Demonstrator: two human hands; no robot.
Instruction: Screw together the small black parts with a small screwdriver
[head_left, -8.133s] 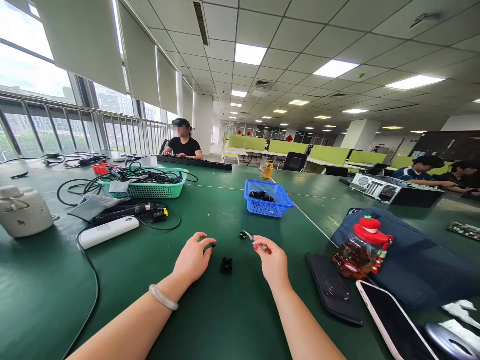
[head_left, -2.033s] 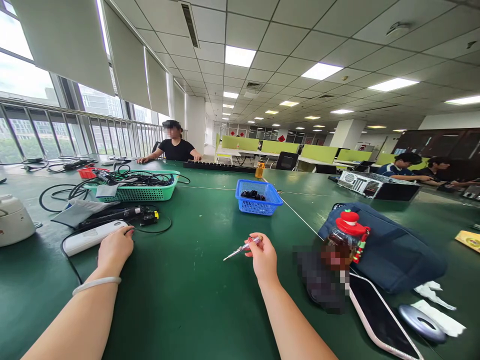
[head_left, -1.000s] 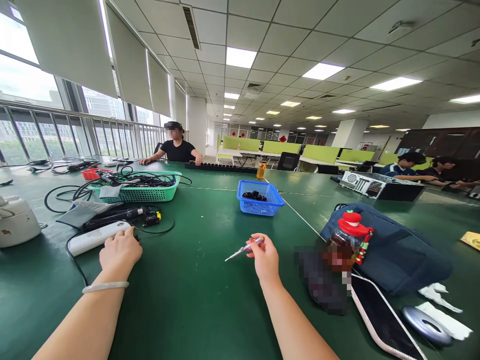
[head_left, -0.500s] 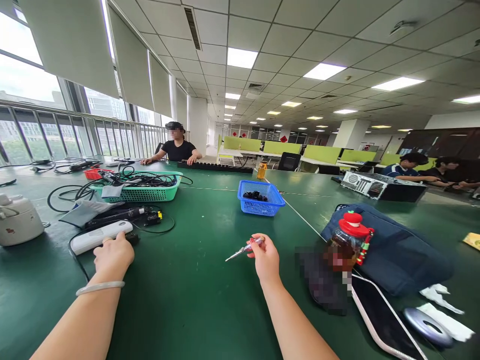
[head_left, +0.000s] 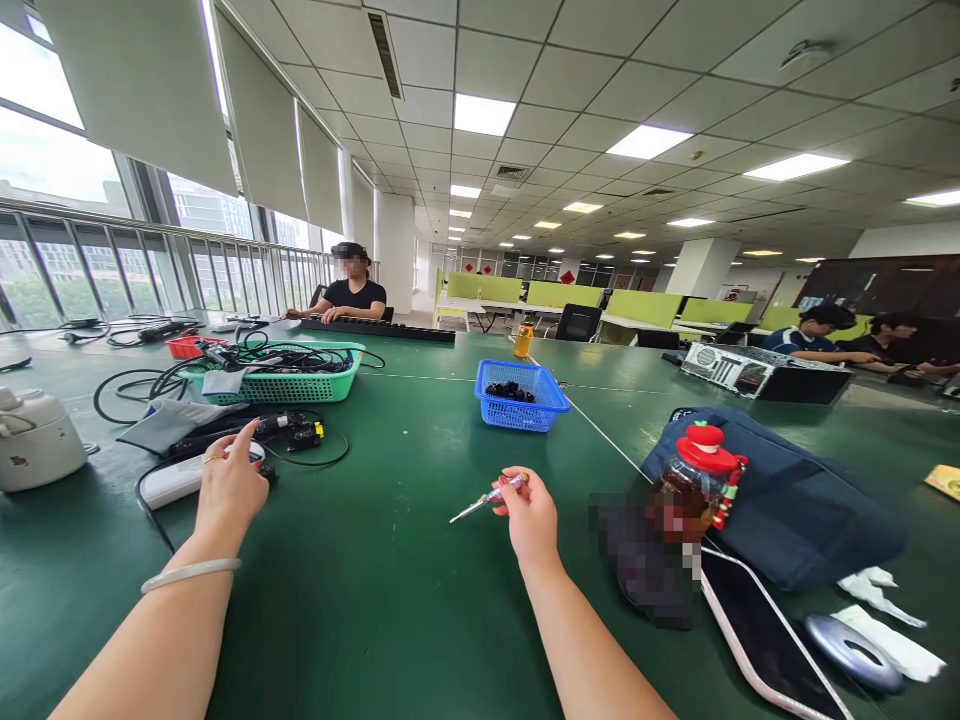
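My right hand (head_left: 534,520) holds a small screwdriver (head_left: 480,505) with a shiny, see-through-looking handle, its metal tip pointing left above the green table (head_left: 375,610). My left hand (head_left: 232,485) is raised at the left, index finger stretched forward and nothing visible in it. Under and beside that hand lies a long white device (head_left: 169,484), partly hidden by it, with a black cable. Just beyond the fingers are a black connector with a yellow part (head_left: 306,436) and a grey cloth-like piece (head_left: 169,425).
A green basket (head_left: 315,385) full of black cables stands at the left, a blue basket (head_left: 517,415) with small black parts mid-table. A white pot-like container (head_left: 37,440), red-lidded bottle (head_left: 697,460), dark bag (head_left: 810,500) and phone (head_left: 772,620) flank my arms. Another person (head_left: 356,290) sits opposite.
My left hand has lifted and reached forward off the white device's end, its index finger now extended. Across the table, the person's long black object has shifted left. My right hand stays nearly still.
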